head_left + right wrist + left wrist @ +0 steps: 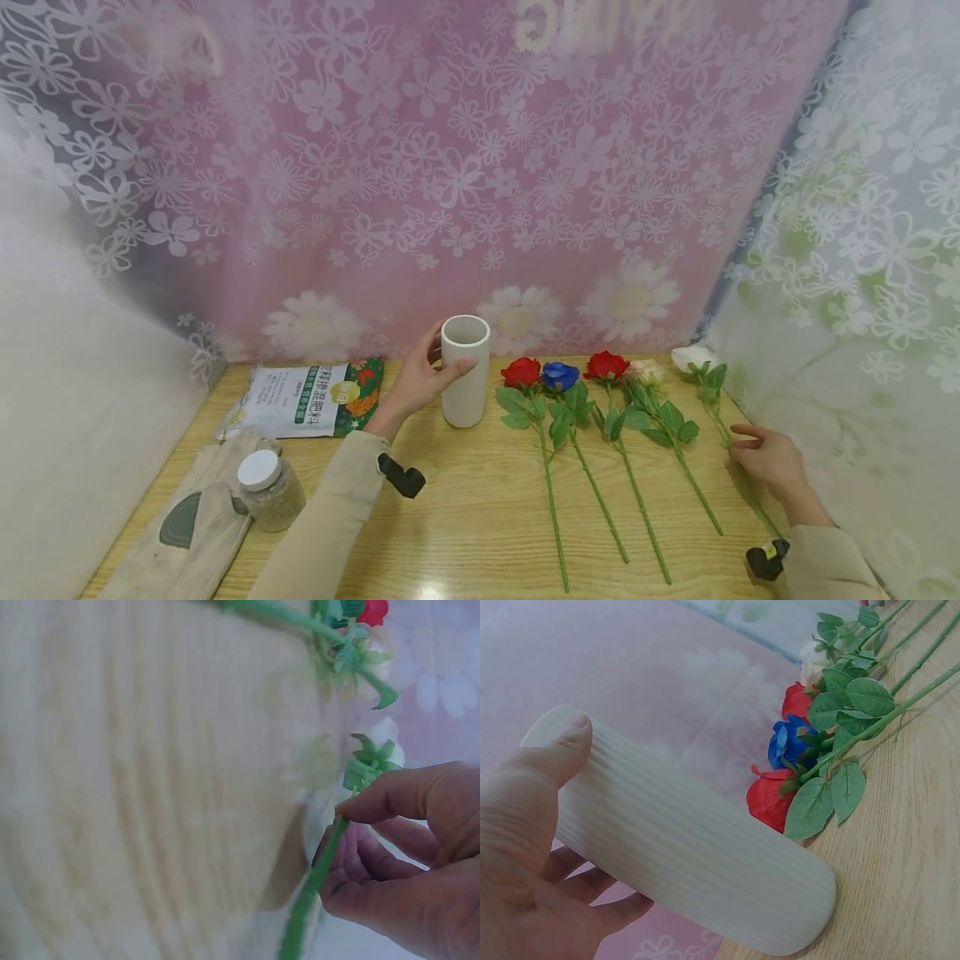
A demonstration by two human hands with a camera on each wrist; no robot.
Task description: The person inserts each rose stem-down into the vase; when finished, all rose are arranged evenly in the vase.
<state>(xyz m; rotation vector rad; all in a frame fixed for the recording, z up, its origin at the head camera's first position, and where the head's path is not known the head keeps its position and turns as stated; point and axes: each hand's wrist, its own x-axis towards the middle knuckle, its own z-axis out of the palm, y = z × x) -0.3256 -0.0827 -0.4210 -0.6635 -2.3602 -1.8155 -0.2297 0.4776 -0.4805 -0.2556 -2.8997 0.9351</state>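
Note:
A tall white ribbed vase (465,396) stands upright on the table, its mouth facing up. My left hand (420,379) grips its upper part from the left, the thumb across the front and the fingers behind, as the left wrist view shows of the ribbed side (682,825). At the table's right edge, my right hand (771,462) pinches the green stem (304,907) of a white rose (693,358) between thumb and fingertips. The white bloom lies toward the back, beyond that hand.
Beside the vase lie a red rose (521,372), a blue rose (560,377), another red rose (606,365) and a cream rose (647,371). On the left are a fertilizer bag (300,402), a lidded jar (272,496) and cloth gloves (198,517). Patterned curtains (420,167) hang behind.

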